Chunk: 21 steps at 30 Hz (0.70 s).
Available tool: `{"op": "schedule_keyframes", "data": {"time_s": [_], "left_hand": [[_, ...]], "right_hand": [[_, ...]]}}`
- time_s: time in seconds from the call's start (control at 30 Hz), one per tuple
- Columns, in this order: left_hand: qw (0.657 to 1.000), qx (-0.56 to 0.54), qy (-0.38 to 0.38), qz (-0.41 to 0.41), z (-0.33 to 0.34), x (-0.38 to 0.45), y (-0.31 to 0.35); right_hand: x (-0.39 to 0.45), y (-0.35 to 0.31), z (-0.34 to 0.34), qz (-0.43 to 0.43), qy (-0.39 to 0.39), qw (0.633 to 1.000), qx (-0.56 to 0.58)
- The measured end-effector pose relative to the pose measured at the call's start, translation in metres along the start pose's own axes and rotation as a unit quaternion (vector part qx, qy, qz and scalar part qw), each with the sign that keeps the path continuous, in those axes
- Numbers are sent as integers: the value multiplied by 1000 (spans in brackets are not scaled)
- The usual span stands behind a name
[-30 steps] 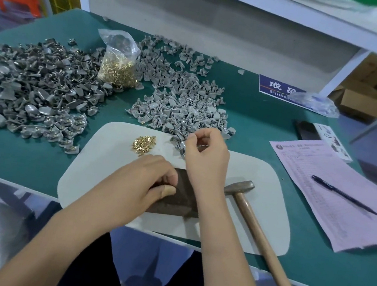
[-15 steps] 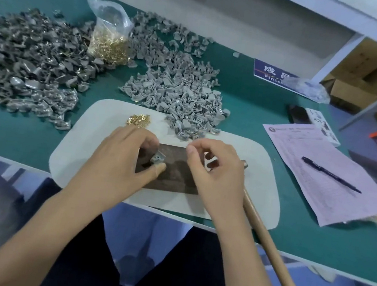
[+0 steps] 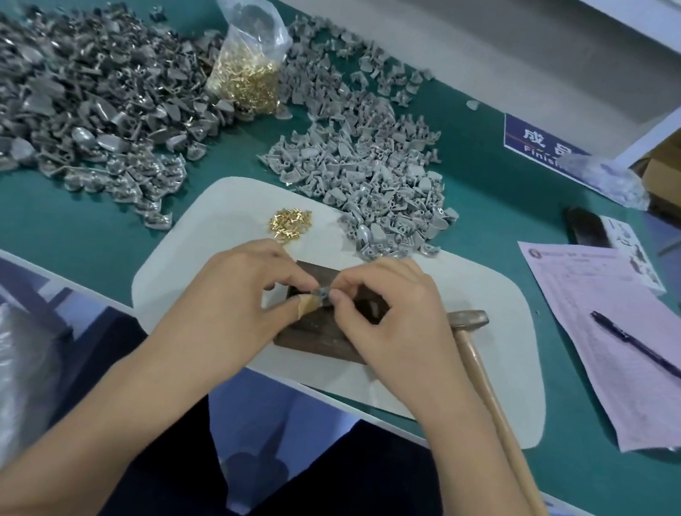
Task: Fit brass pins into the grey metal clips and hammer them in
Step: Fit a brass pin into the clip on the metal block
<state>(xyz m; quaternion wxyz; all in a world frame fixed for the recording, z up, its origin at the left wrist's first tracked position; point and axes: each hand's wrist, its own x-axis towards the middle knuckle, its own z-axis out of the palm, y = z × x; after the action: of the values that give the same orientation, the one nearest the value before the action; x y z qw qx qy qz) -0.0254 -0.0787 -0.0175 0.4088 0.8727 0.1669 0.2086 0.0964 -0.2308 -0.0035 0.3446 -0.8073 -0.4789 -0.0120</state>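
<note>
My left hand and my right hand meet over a dark metal block on a white mat. Both pinch one small grey clip between their fingertips; whether a pin is in it is hidden. A little heap of brass pins lies on the mat just beyond my left hand. A pile of light grey clips spreads behind the mat. The hammer lies to the right of my right hand, its head by the block and its wooden handle running toward me.
A large heap of darker grey clips covers the left of the green table. A plastic bag of brass pins stands between the heaps. A pink form with a pen lies right, below a blue sign.
My right hand came back from the light clip pile to the block. It now meets my left hand on the clip there.
</note>
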Motion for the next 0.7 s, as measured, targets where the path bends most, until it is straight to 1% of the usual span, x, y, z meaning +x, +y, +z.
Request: {"op": "schedule_keyframes", "data": {"time_s": [0.1,0.27,0.4,0.5,0.57,0.7], "left_hand": [[1000,-2,-3,-5,-1,2,-1],[1000,-8,-14,0,-2,4,-2],[1000,-10,-21,-3,-4,7,-2],[1000,-16,-22,-5,-4,7,-2],[1000,-15,-23,-4,-4,7,-1],[1000,-12,-26,-4,-4,7,-1]], "right_hand": [[4,1,-1,-17,-12,1000,-19],[1,-3,0,-33,-4,999,5],[2,-9,-2,-23,-13,998,-58],[5,-10,-6,-36,-41,992,-114],[6,-11,-7,-36,-50,992,-107],[5,-8,-3,-23,-37,997,-69]]}}
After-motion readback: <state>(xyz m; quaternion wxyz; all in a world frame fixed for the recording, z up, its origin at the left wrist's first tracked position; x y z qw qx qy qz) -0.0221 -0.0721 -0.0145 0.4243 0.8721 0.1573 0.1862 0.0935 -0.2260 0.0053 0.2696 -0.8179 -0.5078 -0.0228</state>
